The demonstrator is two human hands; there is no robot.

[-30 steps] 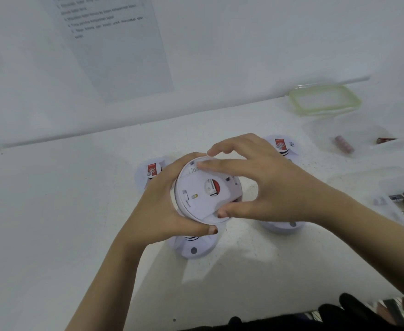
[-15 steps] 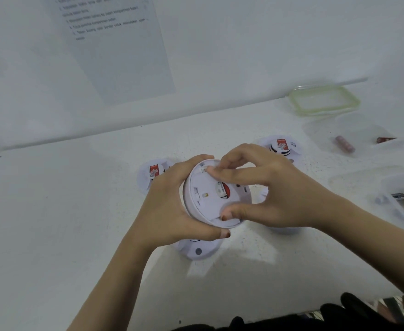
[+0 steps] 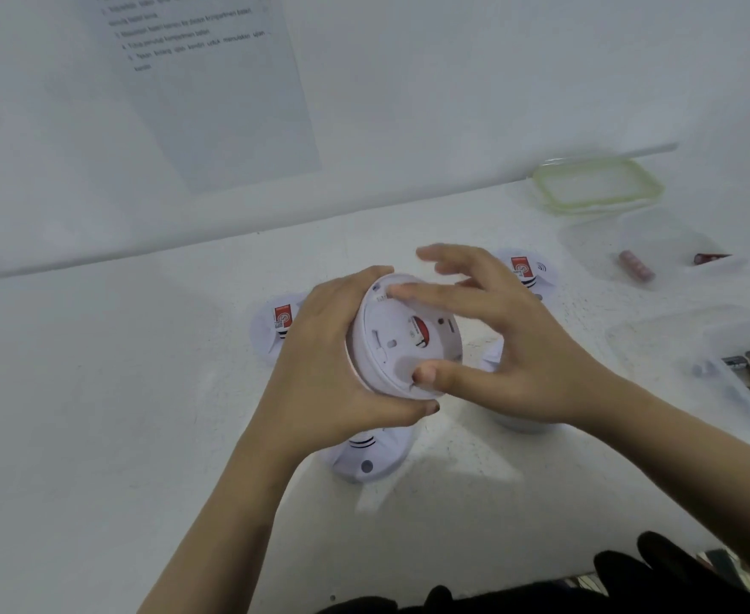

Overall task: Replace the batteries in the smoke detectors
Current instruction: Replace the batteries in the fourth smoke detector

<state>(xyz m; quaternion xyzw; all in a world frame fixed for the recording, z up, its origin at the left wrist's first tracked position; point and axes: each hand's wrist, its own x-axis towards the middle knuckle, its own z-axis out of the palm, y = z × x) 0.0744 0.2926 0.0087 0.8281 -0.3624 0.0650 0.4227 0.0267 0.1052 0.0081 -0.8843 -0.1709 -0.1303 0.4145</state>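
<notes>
- Head view: left hand (image 3: 320,370) grips a white smoke detector (image 3: 402,343) above the table (image 3: 98,414), back facing up.
- Right hand (image 3: 501,347) spreads loosely, thumb and forefinger on the rim; its upper fingers blur.
- At 2 o'clock, probably a battery (image 3: 635,265) lies in a clear tub (image 3: 586,241).

Left hand (image 3: 320,361) cupped in a grip, right hand (image 3: 510,347) fingers spread, possibly blurred
</notes>
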